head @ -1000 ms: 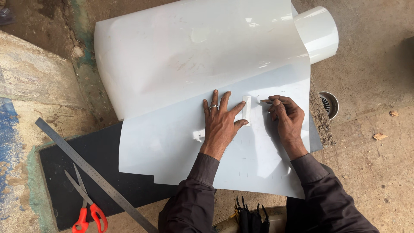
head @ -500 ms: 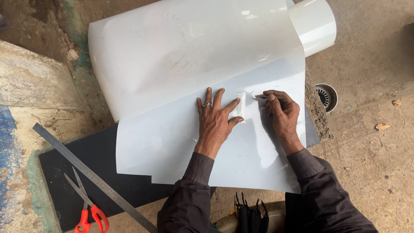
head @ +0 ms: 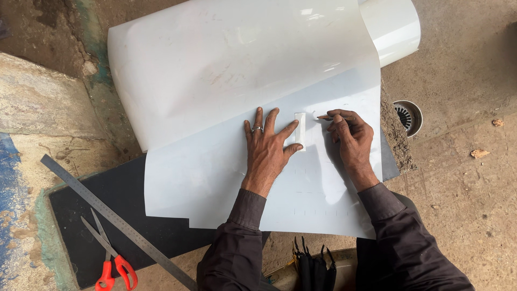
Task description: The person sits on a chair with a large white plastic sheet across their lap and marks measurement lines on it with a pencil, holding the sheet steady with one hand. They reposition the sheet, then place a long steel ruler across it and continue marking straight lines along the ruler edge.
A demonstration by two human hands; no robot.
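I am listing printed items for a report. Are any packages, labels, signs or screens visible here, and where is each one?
None in view: no package, label, sign or screen.
Nearest thing: a small blank white strip on the white sheet, beside the left hand.
The right hand holds a pencil.

A rough workshop floor: bare concrete, floor drain, steel ruler, red-handled scissors.
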